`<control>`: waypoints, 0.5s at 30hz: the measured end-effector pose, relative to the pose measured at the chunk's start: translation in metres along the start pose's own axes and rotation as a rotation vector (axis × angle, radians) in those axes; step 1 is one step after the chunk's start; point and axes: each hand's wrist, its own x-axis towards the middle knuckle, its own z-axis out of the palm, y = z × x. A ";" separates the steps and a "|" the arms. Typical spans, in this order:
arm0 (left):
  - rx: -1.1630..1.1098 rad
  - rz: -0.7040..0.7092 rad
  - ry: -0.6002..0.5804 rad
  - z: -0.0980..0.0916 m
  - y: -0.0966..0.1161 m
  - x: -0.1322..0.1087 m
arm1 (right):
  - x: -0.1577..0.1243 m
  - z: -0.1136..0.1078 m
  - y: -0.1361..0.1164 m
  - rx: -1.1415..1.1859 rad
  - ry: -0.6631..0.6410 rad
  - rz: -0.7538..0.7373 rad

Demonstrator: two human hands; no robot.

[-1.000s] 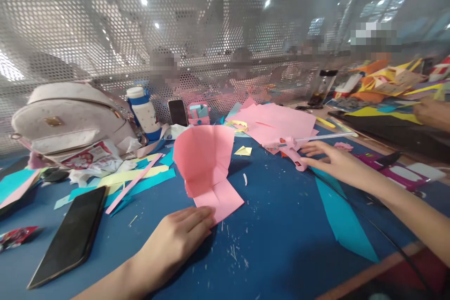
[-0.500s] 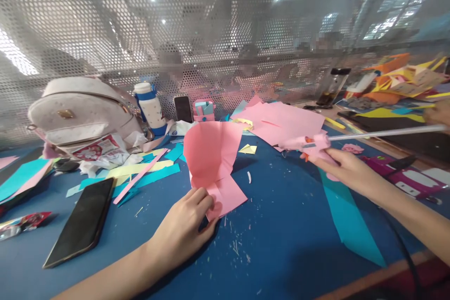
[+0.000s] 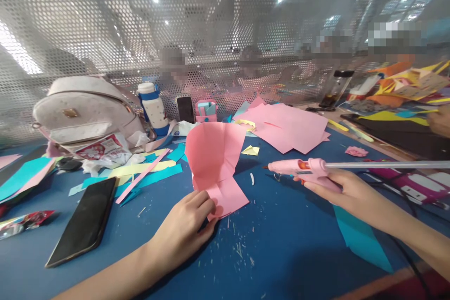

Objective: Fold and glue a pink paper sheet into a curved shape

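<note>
A folded pink paper piece (image 3: 214, 154) stands on the blue table, its tall curved panel upright and a flat flap toward me. My left hand (image 3: 191, 213) grips the near left edge of that flap, fingers bent over it and thumb low at the table. On the right, my right hand (image 3: 341, 192) is wrapped around the handle of a pink hot glue gun (image 3: 298, 167). A long clear glue stick (image 3: 386, 165) juts from the gun's back end. The nozzle points left toward the pink paper, apart from it and above the table.
A black phone (image 3: 82, 220) lies at left, near coloured paper strips (image 3: 151, 173). Behind are a white backpack (image 3: 87, 112), a bottle (image 3: 153, 108) and pink sheets (image 3: 284, 124). A teal strip (image 3: 362, 236) and a cable (image 3: 404, 253) lie at right. Another person's hand (image 3: 441, 119) shows far right.
My right hand has brought the glue gun lower and nearer to me, its nozzle now a little further left. My left hand keeps its hold on the pink paper.
</note>
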 end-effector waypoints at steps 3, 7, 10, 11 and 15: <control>0.079 0.059 0.007 0.000 -0.003 -0.001 | 0.008 -0.001 -0.001 0.021 0.006 -0.016; 0.172 0.117 0.009 -0.001 -0.006 -0.004 | 0.014 -0.003 -0.008 0.011 0.032 -0.007; 0.214 0.124 0.015 -0.002 -0.007 -0.005 | 0.015 -0.003 -0.015 0.012 -0.005 0.009; 0.224 0.121 0.018 -0.002 -0.007 -0.006 | 0.015 -0.003 -0.017 0.012 -0.018 0.003; 0.250 0.112 0.029 -0.002 -0.008 -0.006 | 0.013 0.001 -0.022 0.004 -0.034 -0.023</control>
